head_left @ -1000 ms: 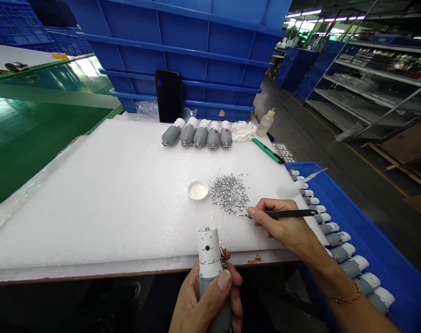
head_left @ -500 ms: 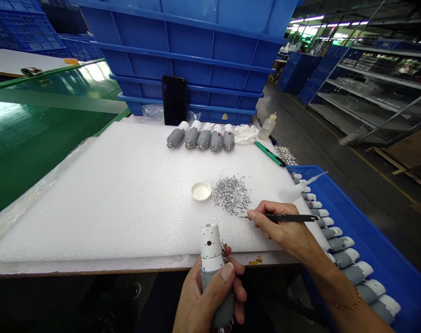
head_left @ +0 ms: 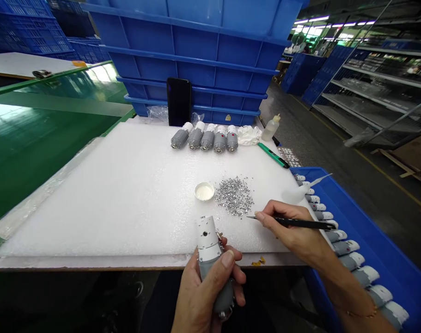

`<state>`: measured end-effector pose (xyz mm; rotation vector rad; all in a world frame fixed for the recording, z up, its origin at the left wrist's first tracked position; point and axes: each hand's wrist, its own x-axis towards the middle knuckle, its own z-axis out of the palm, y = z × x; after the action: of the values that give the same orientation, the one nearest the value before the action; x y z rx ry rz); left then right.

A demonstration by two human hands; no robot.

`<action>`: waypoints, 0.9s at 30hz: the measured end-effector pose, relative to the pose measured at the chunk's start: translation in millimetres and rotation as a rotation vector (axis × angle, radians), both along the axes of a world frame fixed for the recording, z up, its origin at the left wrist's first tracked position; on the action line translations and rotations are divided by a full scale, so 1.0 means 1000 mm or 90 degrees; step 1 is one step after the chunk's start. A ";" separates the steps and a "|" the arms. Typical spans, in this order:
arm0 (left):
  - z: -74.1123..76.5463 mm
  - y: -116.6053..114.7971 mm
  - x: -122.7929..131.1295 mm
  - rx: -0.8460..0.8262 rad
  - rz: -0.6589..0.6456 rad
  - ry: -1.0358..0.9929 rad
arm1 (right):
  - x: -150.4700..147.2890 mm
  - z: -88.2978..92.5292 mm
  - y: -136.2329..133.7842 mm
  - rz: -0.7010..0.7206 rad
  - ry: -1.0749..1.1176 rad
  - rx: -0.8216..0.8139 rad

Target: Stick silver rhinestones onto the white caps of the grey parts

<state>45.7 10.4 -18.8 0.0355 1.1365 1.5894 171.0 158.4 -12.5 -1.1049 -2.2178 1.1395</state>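
Note:
My left hand [head_left: 210,282] is wrapped round a grey-and-white model spacecraft [head_left: 207,238], its white end tilted up and away from me at the foam's near edge. In my right hand [head_left: 286,226] is a pair of black tweezers [head_left: 303,223], pinched near the thin metal tip. That tip points left, just below a spread of tiny silver parts [head_left: 234,196] on the white foam sheet [head_left: 127,199]. Whether it holds a part is too small to tell. Left of the parts sits a small round white dish [head_left: 204,191] with pale contents.
Several more grey-and-white models [head_left: 206,138] stand in a row before stacked blue crates [head_left: 196,60] and a black phone [head_left: 179,101]. A green utility knife [head_left: 273,155] and squeeze bottle [head_left: 271,128] are at right. A blue bin [head_left: 380,259] of models borders the foam.
The tweezers' tip has drawn slightly away from the silver parts, and their rear end has dipped. The model in my left hand leans a little more to the left. The whole view has shifted slightly.

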 end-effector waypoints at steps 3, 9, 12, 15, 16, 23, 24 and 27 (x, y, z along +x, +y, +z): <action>0.002 0.002 0.001 -0.007 0.027 -0.002 | -0.001 0.008 0.006 0.070 -0.085 0.060; 0.001 0.000 0.002 -0.011 0.010 -0.002 | -0.004 0.006 0.009 0.102 -0.103 0.044; -0.001 -0.001 0.002 -0.013 0.008 -0.003 | 0.000 0.002 0.008 0.089 -0.101 0.025; -0.003 -0.001 0.001 -0.013 0.002 -0.001 | 0.004 0.001 0.007 0.091 -0.078 0.031; -0.004 -0.002 0.001 -0.013 -0.001 -0.001 | 0.006 0.001 0.006 0.085 -0.065 0.048; -0.005 -0.002 0.000 -0.023 -0.011 -0.005 | 0.006 -0.014 -0.012 0.106 0.068 0.316; -0.005 -0.002 0.000 -0.024 -0.013 -0.006 | 0.005 -0.017 -0.015 0.112 0.072 0.349; -0.003 -0.002 0.000 -0.028 -0.015 -0.010 | 0.000 -0.022 -0.017 0.119 0.059 0.429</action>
<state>45.4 8.2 -21.7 0.0072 1.1542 1.5416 171.2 141.1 -34.8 -0.5588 -2.3853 0.4149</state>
